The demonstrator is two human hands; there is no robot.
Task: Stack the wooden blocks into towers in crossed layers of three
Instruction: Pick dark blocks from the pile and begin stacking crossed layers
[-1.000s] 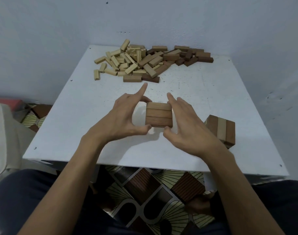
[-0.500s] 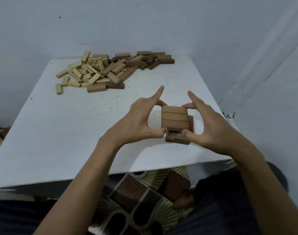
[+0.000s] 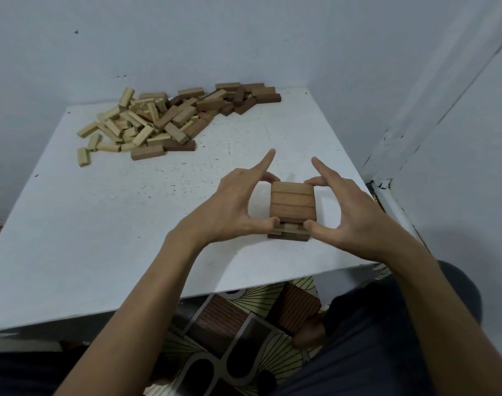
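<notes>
- pinching a layer of three blocks (image 3: 292, 202) from both sides, the left hand (image 3: 235, 204) and the right hand (image 3: 350, 212) hold it flat over the tower (image 3: 288, 235)
- the left hand grips the layer's left side, with the thumb at the near corner, a curled finger at the far corner and the index finger stretched out straight, touching nothing
- the right hand does the same on the right side: thumb at the near corner, a bent finger at the far corner, index finger pointing away
- the three held blocks are mid-brown and lie side by side with long sides touching, running left to right and making a near-square
- only the tower's near edge shows, as a thin strip of dark and pale block ends under the layer
- whether the held layer rests on the tower or hangs just above it cannot be told
- the tower stands on the white tabletop (image 3: 129, 224) near its front right corner, between the two hands
- a pile of loose blocks (image 3: 164, 121) lies jumbled at the far side by the wall (image 3: 244, 38), well apart from the tower, with pale blocks on the left and darker brown ones on the right
- one pale block (image 3: 83, 157) lies alone just off the pile's near left edge
- below the tabletop's near edge are a patterned floor (image 3: 244, 324) and the person's dark trousers (image 3: 372, 338)
</notes>
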